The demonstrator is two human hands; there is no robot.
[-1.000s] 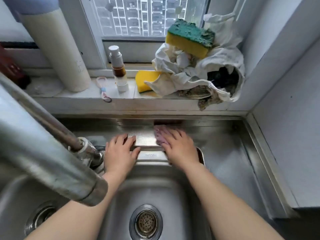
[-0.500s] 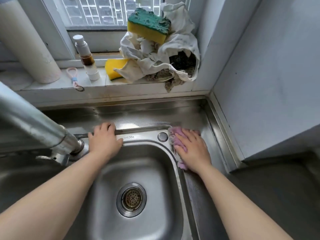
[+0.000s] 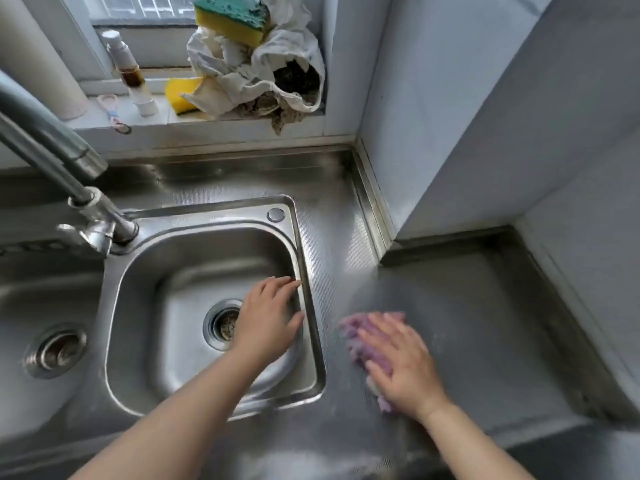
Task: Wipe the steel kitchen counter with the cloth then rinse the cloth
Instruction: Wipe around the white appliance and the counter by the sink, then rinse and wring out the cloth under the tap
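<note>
A purple cloth (image 3: 356, 336) lies flat on the steel counter (image 3: 467, 323), to the right of the sink basin (image 3: 180, 271). My right hand (image 3: 401, 362) presses down on the cloth with spread fingers and covers most of it. My left hand (image 3: 268, 315) hovers over the basin's right side, fingers apart and reaching to the sink rim, with nothing in it. The tap (image 3: 62, 174) angles in from the upper left; no water is visible.
The windowsill holds a green-and-yellow sponge (image 3: 230, 17) on a heap of white rags (image 3: 256, 71), a second yellow sponge (image 3: 180, 95), and a small bottle (image 3: 130, 72). A second drain (image 3: 53, 351) lies left. Tiled walls (image 3: 485, 116) box in the counter on the right.
My right hand slid the cloth from the sink's back right corner toward me along the counter. My left hand left the back rim and moved to the basin's right side.
</note>
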